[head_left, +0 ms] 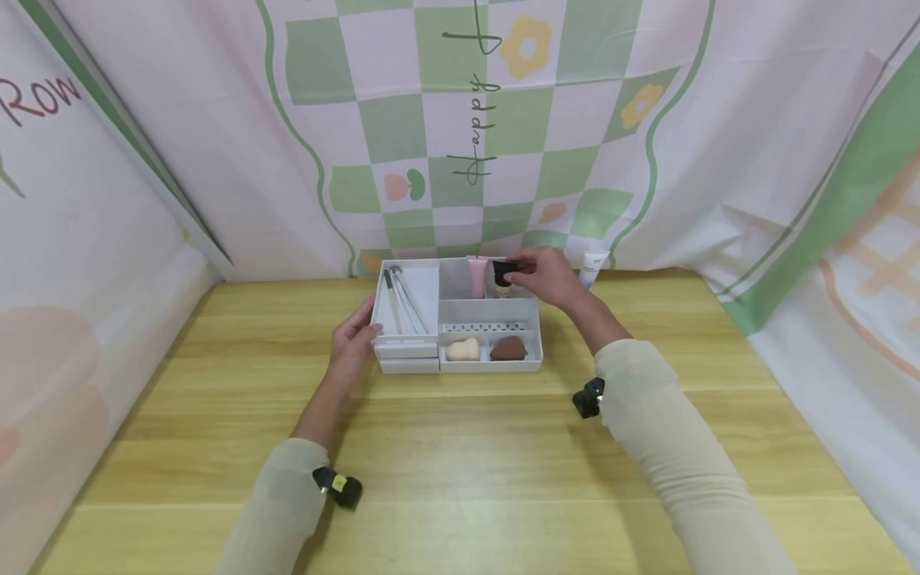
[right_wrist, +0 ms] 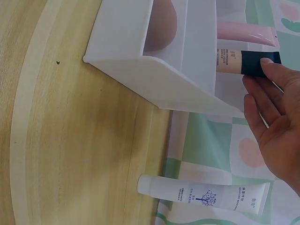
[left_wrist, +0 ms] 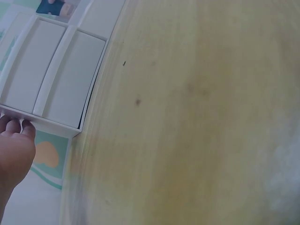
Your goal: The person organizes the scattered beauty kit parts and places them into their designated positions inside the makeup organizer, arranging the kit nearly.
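A white desktop organizer (head_left: 489, 367) with compartments stands near the back of the table. My left hand (head_left: 352, 339) holds its left side, thumb at the front corner and fingers along the outer wall. With thumb and fingers, my right hand (head_left: 549, 275) pinches the black cap of a beige concealer tube (right_wrist: 229, 61). That tube stands cap up, its lower part inside the back right compartment. Beside it a pink tube (head_left: 477, 275) stands in the same back row. In the front compartments sit a cream makeup sponge (head_left: 463, 350) and a brown makeup sponge (head_left: 509, 349).
Several makeup brushes (head_left: 404, 299) lie in the organizer's left tray, above two drawers (left_wrist: 70, 77). A white tube (right_wrist: 201, 192) stands on the table to the right of the organizer. A patterned curtain (head_left: 474, 120) hangs right behind the table.
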Tool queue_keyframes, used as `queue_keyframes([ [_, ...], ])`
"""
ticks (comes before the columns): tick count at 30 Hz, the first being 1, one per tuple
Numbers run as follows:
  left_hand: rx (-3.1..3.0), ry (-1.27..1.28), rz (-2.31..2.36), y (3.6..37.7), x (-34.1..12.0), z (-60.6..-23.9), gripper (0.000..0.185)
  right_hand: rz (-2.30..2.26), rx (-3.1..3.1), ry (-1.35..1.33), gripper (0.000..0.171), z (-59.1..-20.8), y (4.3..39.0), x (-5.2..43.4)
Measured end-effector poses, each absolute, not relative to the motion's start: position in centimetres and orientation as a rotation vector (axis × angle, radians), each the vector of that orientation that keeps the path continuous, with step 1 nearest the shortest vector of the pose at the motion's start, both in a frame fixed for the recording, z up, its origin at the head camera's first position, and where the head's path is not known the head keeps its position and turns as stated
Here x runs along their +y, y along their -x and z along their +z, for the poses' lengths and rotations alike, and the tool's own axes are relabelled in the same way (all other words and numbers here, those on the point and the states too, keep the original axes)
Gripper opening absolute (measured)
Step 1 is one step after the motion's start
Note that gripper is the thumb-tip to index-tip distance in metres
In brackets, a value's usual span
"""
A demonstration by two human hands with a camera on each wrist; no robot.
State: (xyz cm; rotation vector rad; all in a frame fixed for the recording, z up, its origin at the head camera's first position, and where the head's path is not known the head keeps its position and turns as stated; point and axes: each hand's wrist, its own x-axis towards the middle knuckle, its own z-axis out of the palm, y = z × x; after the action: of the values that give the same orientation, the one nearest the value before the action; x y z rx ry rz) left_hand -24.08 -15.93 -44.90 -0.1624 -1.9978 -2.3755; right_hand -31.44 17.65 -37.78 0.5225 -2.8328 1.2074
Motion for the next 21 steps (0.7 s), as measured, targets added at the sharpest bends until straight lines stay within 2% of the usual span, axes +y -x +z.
queue_keyframes([
  [21,-1.971,0.154,-2.398,24.1,-15.8,-45.1,0.06,1.324,-2.672,-0.396,0.033,-36.2,30.2,20.2],
])
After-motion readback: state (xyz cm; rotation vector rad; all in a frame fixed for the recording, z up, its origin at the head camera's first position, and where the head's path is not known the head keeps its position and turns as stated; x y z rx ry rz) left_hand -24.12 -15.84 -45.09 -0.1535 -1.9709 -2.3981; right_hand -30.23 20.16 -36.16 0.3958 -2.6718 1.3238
